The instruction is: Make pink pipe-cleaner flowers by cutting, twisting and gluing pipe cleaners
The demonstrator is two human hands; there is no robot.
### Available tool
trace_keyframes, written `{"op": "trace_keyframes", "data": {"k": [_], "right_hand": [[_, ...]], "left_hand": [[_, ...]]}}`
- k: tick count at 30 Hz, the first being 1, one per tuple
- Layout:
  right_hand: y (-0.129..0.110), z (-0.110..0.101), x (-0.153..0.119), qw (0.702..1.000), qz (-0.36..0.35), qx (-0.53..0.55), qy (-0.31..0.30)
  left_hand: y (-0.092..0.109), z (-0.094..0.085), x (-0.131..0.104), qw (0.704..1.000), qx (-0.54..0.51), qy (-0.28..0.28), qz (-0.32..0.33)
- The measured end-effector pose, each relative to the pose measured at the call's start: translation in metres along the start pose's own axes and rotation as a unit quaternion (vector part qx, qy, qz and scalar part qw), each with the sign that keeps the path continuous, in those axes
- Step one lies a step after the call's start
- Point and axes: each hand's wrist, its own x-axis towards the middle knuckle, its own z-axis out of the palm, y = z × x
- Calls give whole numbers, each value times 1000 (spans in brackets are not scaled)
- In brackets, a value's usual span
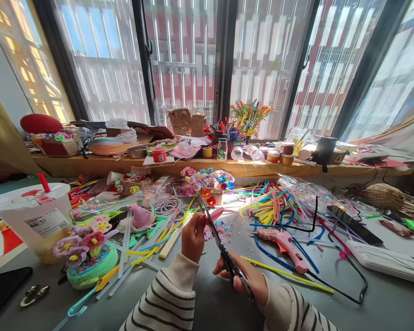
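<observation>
My right hand is closed on the handles of black scissors, whose blades point up and away, toward my left hand. My left hand is closed in a pinch on a pink fuzzy piece, which lies at the scissor blades. Small pink and blue clippings are scattered on the grey table behind the scissors. A pink glue gun rests to the right of my right hand.
Pipe cleaners are piled behind the glue gun, whose black cable curves right. On the left stand a lidded drink cup and a green base with fuzzy flowers. A phone lies right.
</observation>
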Motion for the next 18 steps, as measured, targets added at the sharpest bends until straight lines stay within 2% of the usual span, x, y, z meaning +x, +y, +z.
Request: {"op": "trace_keyframes", "data": {"k": [9, 18], "right_hand": [[-1, -1, -1, 1000, -11, -9, -4], [7, 0, 0, 998, -21, -47, 34]], "left_hand": [[-5, 3, 0, 998, -20, 55, -24], [-3, -2, 1, 999, -24, 4, -25]]}}
